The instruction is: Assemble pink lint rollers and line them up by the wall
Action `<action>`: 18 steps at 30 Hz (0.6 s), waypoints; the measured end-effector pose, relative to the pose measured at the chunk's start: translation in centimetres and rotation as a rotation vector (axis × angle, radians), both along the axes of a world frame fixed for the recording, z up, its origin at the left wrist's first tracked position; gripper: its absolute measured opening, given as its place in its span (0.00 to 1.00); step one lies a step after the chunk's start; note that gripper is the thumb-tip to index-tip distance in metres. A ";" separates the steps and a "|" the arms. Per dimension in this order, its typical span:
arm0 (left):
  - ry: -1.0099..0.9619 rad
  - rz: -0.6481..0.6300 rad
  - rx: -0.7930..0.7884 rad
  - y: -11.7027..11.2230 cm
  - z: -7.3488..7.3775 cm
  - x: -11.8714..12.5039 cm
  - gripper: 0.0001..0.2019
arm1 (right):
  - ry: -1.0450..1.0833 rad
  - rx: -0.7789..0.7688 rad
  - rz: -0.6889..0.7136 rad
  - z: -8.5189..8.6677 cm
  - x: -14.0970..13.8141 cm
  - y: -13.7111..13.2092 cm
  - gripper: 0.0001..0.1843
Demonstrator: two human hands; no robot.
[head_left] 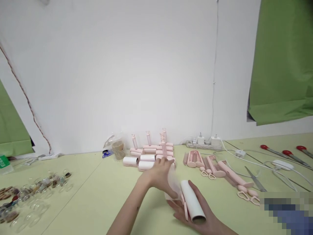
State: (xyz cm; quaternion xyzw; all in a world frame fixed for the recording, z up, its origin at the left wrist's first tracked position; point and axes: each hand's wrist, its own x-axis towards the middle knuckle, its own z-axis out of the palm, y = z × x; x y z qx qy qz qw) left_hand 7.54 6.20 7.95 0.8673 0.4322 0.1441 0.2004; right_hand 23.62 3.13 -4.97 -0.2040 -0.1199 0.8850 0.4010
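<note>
My right hand (204,209) wraps around a white paper roll (192,199) with an open hollow end that looks like a lint-roller roll, tilted toward me. A thin pink plastic piece (184,207) lies along the roll's left side, in the same hand. My left hand (158,174) is just left of the roll, thumb stretched down and fingers curved above. Between its thumb and fingers is a blurred, translucent plastic film (172,182), which reaches toward my right hand. The film's exact shape is smeared by motion.
Behind my hands lie several white rolls (147,165) and upright pink handles (149,138). Pink casings with heart-shaped loops (216,168) lie to the right, near scissors (255,179), cables and a power strip (204,145). Small clear domes (36,205) cover the left side.
</note>
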 end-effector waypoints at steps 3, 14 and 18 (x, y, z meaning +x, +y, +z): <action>-0.214 0.269 0.108 -0.4 -1.9 -2.2 0.41 | 0.238 -0.144 0.084 -0.2 0.1 0.6 0.21; -0.309 0.919 0.153 -1.8 -12.6 -1.7 0.23 | 0.322 0.040 0.101 -0.7 0.1 0.3 0.19; -0.511 0.576 0.236 -3.3 -11.4 -1.7 0.24 | 0.294 0.016 0.116 0.1 -0.4 0.0 0.22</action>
